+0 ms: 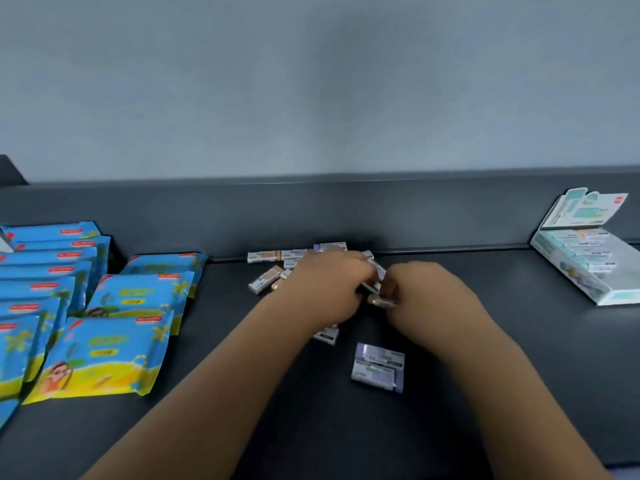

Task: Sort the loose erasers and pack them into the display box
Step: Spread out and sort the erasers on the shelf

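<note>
I'd call this the middle of the job. The display box [585, 271] sits well off to the right of the right hand [429, 296] with its lid flipped up. There are already rows of erasers in its far part, while the near part looks bare, so it's partly packed, not full.

Both hands are down at the loose erasers [273, 271], which lie scattered just beyond and to the left of the left hand [329, 289], up against the back ledge of the desk [519, 375]. The right hand pinches a single eraser [380, 301] in the gap between the two hands. The left hand has its fingers curled down into the pile, but it's too blurry to tell if it actually has hold of one.

Nearer the person than both hands there's a small purple stack [378, 367], which looks to me like a sorted group waiting to go in. A heap of blue packets [104, 306] sits well left of the left hand and isn't part of this.

Left to do, I reckon: sort the rest of the pile, then carry everything over to the box.
</note>
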Demonstrator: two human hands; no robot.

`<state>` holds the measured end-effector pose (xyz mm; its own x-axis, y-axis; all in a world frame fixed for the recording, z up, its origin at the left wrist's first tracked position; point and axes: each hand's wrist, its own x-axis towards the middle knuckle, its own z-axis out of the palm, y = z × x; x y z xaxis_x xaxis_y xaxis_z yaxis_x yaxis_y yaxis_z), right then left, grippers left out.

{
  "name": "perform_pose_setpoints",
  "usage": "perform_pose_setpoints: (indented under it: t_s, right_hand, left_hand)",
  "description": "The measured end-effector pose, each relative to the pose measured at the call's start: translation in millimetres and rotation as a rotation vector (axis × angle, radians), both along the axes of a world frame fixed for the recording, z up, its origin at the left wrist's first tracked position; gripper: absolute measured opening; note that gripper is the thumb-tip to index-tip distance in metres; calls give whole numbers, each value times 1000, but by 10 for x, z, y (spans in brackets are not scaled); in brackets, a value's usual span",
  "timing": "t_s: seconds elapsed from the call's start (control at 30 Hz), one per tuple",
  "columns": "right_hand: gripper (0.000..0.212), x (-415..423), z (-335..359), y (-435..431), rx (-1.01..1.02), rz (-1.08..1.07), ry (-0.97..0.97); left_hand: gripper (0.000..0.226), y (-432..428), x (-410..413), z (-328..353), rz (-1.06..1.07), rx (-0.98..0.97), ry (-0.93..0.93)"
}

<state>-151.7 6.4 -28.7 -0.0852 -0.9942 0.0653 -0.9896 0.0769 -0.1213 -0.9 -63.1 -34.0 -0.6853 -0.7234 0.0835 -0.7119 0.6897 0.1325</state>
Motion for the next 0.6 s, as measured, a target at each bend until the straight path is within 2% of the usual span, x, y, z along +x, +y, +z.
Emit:
perform_pose_setpoints:
  t_s: [0.07,0.17,0.27,0.37,0.5,0.6]
  right_hand:
    - [8,-52,4,-8,-11,-1,-43]
    - [21,-86,65,49,31,-3,-169]
    - [17,-109,106,97,29,-6,-250]
    - [13,-139,130,130,20,-23,-284]
    - [24,-190,157,166,22,-22,-300]
    - [12,-307,197,201,-8,-21,-360]
  left_hand:
    - [30,-41,11,-26,14,-4,2]
    - [22,-62,4,-42,39,-11,2]
    - [18,-61,-16,-53,69,-12,44]
    - [20,-53,-9,-25,94,18,69]
    - [19,-35,13,35,138,19,62]
    - [20,9,-65,143,165,17,56]
